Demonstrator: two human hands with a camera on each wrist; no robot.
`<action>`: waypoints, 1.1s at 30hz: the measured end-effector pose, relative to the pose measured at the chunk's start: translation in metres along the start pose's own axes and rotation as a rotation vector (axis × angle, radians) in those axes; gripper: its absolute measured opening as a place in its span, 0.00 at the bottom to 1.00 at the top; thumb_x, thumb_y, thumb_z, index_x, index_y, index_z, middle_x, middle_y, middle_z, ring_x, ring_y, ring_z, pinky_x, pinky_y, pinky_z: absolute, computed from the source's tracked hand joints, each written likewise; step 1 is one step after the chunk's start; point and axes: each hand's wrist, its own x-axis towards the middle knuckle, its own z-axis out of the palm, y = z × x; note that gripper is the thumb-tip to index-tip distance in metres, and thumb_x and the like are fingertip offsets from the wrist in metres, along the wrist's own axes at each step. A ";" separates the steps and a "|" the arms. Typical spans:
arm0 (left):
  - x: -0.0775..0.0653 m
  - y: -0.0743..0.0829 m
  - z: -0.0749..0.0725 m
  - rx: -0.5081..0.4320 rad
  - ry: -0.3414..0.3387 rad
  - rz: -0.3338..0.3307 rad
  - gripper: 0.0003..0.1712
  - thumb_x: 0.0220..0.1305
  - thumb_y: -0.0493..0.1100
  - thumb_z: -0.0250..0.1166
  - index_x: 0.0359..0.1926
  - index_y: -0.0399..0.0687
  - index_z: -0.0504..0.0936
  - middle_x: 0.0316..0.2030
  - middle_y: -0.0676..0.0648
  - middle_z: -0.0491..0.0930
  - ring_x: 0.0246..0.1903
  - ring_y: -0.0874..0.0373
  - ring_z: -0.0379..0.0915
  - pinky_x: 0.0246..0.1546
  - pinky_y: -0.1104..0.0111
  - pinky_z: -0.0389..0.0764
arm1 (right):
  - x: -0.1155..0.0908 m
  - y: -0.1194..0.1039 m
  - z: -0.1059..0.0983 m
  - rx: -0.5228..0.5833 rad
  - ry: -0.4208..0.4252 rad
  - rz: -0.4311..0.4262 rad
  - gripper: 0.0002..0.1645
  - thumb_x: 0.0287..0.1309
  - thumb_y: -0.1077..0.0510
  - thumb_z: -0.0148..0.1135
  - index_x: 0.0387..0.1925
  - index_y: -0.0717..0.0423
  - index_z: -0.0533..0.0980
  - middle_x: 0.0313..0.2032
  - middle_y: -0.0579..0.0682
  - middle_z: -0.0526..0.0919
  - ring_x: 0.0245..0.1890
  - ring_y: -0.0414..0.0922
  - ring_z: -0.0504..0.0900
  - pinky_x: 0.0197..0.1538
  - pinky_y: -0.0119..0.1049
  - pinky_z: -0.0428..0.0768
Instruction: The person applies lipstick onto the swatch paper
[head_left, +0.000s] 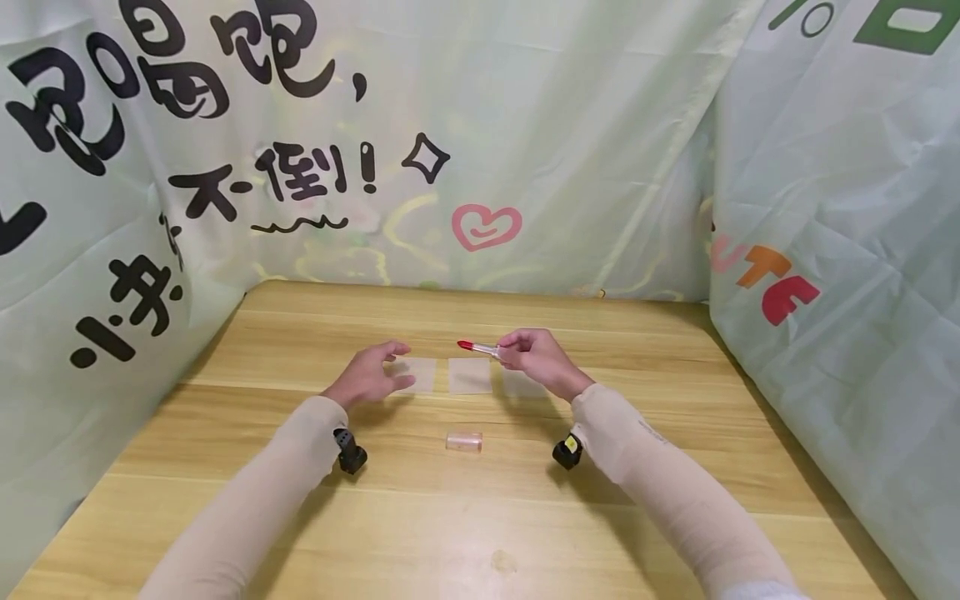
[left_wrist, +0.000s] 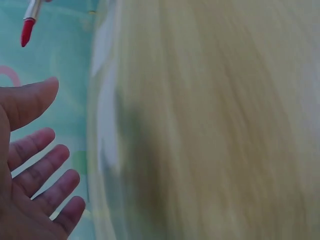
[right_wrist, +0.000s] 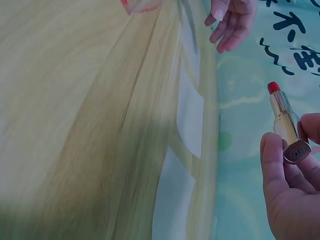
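Creased, pale printed cloth [head_left: 600, 167] hangs behind the far edge of your desk [head_left: 337, 533], which has a streaked wood grain. Your right hand [head_left: 542, 360] pinches a lipstick [left_wrist: 28, 31] raised off the surface, its tapered red tip and shiny metallic neck pointing toward the left edge. Close by, flat, white, paper-like squares [head_left: 469, 377] lie in a row. Your left hand [head_left: 367, 375] is wide, thumb apart from the fingers, near the leftmost square. Toward the near edge, a see-through pinkish cylinder [head_left: 464, 442] lies on its side.
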 end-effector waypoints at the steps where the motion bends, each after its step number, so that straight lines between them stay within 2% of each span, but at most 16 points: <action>1: 0.001 -0.001 0.000 0.029 -0.004 0.004 0.35 0.61 0.48 0.69 0.66 0.44 0.69 0.64 0.38 0.68 0.64 0.39 0.61 0.63 0.45 0.63 | 0.002 0.000 0.001 -0.013 0.002 -0.005 0.10 0.62 0.66 0.61 0.43 0.69 0.77 0.34 0.55 0.81 0.40 0.56 0.80 0.53 0.54 0.77; 5: 0.003 -0.005 0.000 0.125 -0.022 0.031 0.34 0.61 0.47 0.69 0.65 0.42 0.70 0.65 0.36 0.67 0.64 0.37 0.59 0.64 0.45 0.60 | 0.007 0.002 0.005 -0.092 0.019 -0.023 0.09 0.61 0.66 0.62 0.42 0.67 0.78 0.32 0.53 0.81 0.34 0.48 0.79 0.50 0.54 0.79; 7: 0.004 -0.007 -0.001 0.165 -0.031 0.037 0.32 0.61 0.47 0.69 0.64 0.42 0.71 0.65 0.35 0.67 0.64 0.36 0.59 0.65 0.45 0.59 | 0.010 0.004 0.007 -0.142 0.026 -0.031 0.09 0.60 0.65 0.62 0.42 0.65 0.79 0.33 0.52 0.81 0.32 0.45 0.79 0.46 0.50 0.80; 12: 0.007 -0.011 -0.003 0.247 -0.066 0.061 0.31 0.61 0.48 0.69 0.63 0.41 0.72 0.64 0.35 0.67 0.65 0.36 0.58 0.65 0.46 0.58 | 0.016 0.006 0.011 -0.215 0.037 -0.032 0.09 0.59 0.62 0.64 0.42 0.62 0.80 0.33 0.51 0.82 0.32 0.44 0.78 0.37 0.36 0.78; 15: 0.008 -0.013 -0.004 0.267 -0.102 0.075 0.33 0.61 0.49 0.69 0.63 0.41 0.71 0.65 0.36 0.66 0.66 0.37 0.58 0.66 0.46 0.57 | 0.020 0.008 0.015 -0.237 0.032 -0.044 0.09 0.59 0.62 0.64 0.41 0.62 0.80 0.33 0.51 0.82 0.33 0.44 0.78 0.35 0.33 0.77; 21: 0.011 -0.020 -0.005 0.322 -0.125 0.100 0.33 0.63 0.50 0.68 0.64 0.41 0.71 0.65 0.36 0.66 0.66 0.37 0.57 0.66 0.46 0.57 | 0.027 0.012 0.024 -0.273 0.030 -0.073 0.08 0.58 0.62 0.66 0.39 0.60 0.80 0.32 0.50 0.82 0.33 0.44 0.78 0.37 0.33 0.77; 28: 0.013 -0.024 -0.007 0.373 -0.125 0.155 0.29 0.63 0.49 0.67 0.61 0.39 0.73 0.63 0.35 0.69 0.64 0.37 0.59 0.65 0.45 0.58 | 0.032 0.014 0.032 -0.290 0.029 -0.059 0.07 0.59 0.60 0.66 0.39 0.59 0.81 0.32 0.49 0.81 0.33 0.44 0.78 0.38 0.35 0.77; 33: 0.013 -0.022 -0.009 0.390 -0.141 0.163 0.27 0.64 0.49 0.67 0.59 0.40 0.74 0.63 0.36 0.69 0.64 0.37 0.59 0.65 0.45 0.58 | 0.035 0.015 0.038 -0.292 0.026 -0.042 0.07 0.59 0.60 0.66 0.39 0.57 0.81 0.33 0.49 0.82 0.34 0.44 0.78 0.39 0.35 0.78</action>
